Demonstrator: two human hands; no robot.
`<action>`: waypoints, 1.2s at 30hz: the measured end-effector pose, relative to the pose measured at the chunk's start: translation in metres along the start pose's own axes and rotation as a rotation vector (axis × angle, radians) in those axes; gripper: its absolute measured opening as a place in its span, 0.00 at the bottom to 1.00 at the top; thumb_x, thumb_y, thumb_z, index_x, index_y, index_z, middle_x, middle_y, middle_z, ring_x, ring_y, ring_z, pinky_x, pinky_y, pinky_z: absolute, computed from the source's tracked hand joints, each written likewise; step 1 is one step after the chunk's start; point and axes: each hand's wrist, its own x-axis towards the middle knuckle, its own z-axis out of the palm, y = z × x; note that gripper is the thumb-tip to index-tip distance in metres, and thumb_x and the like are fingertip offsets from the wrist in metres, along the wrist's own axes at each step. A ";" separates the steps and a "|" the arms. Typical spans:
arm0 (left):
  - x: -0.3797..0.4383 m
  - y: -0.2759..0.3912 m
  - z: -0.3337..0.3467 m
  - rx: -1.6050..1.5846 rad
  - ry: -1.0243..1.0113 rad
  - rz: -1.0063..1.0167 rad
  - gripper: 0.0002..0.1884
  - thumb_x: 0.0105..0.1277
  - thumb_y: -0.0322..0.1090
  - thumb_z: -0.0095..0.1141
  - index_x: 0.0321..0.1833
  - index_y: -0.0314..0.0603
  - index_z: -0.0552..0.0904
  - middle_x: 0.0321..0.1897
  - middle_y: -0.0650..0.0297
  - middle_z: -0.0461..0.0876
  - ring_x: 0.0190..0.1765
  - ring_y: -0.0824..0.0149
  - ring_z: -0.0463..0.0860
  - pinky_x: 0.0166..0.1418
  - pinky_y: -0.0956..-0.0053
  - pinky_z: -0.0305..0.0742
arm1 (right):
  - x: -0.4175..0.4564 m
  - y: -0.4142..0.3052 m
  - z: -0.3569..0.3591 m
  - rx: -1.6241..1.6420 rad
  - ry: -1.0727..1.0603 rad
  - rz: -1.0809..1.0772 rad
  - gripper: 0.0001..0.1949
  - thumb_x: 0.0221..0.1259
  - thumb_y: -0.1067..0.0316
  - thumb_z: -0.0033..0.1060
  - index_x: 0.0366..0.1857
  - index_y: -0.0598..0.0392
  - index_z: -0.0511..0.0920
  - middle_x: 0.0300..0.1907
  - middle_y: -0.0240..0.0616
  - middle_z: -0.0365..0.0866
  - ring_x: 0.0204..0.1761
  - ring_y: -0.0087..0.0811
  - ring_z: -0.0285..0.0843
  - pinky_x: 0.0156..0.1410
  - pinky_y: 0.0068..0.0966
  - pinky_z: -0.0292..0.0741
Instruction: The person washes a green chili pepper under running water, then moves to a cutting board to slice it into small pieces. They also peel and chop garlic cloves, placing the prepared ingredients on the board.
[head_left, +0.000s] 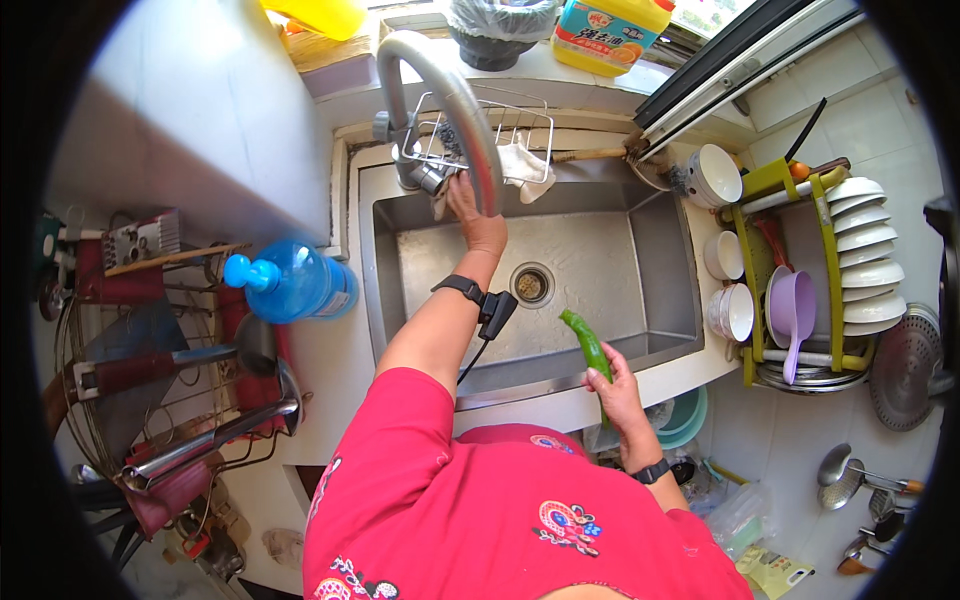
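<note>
A long green pepper (587, 345) is held in my right hand (616, 384), above the front edge of the stainless steel sink (442, 292). My left hand (476, 217) reaches across the sink to the base of the curved metal faucet (442, 82), its fingers at the faucet's lower body beside a bit of cloth. The faucet's neck partly hides those fingers, so their grip is not clear. Behind the neck hangs a wire basket (525, 112) with a scourer and a pale cloth (525, 166). The drain (532, 285) shows in the sink floor; no water stream is visible.
A blue pump bottle (300, 281) stands left of the sink, near a rack of ladles and knives. White bowls (716, 176) line the right edge beside a green dish rack (825, 262) with a purple ladle (793, 307). A yellow detergent jug (609, 37) stands behind.
</note>
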 end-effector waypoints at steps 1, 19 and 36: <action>-0.001 -0.005 0.013 0.041 -0.051 -0.051 0.31 0.67 0.39 0.56 0.70 0.34 0.66 0.68 0.37 0.65 0.71 0.40 0.60 0.76 0.54 0.51 | 0.000 0.001 -0.002 -0.008 0.000 0.009 0.27 0.66 0.76 0.58 0.69 0.58 0.64 0.46 0.36 0.78 0.37 0.24 0.81 0.42 0.20 0.78; 0.002 -0.007 0.080 0.171 -0.447 0.301 0.16 0.67 0.32 0.49 0.56 0.55 0.79 0.55 0.60 0.81 0.57 0.56 0.79 0.59 0.61 0.74 | -0.010 -0.011 -0.008 0.104 0.071 -0.080 0.27 0.67 0.76 0.57 0.69 0.58 0.63 0.53 0.36 0.76 0.40 0.23 0.79 0.46 0.22 0.80; 0.079 -0.005 -0.179 -0.028 0.087 0.207 0.20 0.55 0.16 0.45 0.46 0.39 0.84 0.51 0.53 0.82 0.59 0.51 0.77 0.67 0.62 0.70 | -0.042 -0.005 0.006 0.058 -0.061 -0.155 0.26 0.66 0.77 0.57 0.68 0.60 0.63 0.47 0.38 0.77 0.38 0.25 0.80 0.44 0.22 0.78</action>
